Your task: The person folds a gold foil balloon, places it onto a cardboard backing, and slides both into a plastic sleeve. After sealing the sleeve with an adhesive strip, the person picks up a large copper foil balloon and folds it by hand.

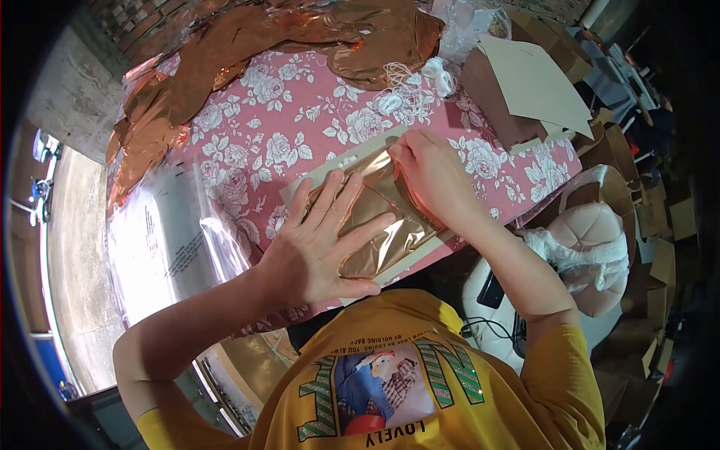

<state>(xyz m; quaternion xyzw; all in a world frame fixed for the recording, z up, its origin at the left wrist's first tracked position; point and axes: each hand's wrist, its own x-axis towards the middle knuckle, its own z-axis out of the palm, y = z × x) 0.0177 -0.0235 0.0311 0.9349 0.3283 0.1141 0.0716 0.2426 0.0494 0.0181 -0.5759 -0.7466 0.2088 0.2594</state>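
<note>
A folded sheet of shiny copper-coloured foil (pixel 375 202) lies on a pale card (pixel 410 259) at the table's front edge. My left hand (pixel 322 232) rests flat on the foil's left part, fingers spread. My right hand (pixel 433 176) is closed at the foil's upper right edge, with thumb and fingers pinched together on it. The card's borders show around the foil, and small white pieces lie at its top edge near my left fingertips.
The table wears a pink floral cloth (pixel 281 146). Copper foil (pixel 262 37) stretches across its back and left. White string (pixel 409 94) lies behind my hands, cards (pixel 536 86) at the back right, clear plastic bags (pixel 161 232) at the left. A padded chair (pixel 589 247) stands right.
</note>
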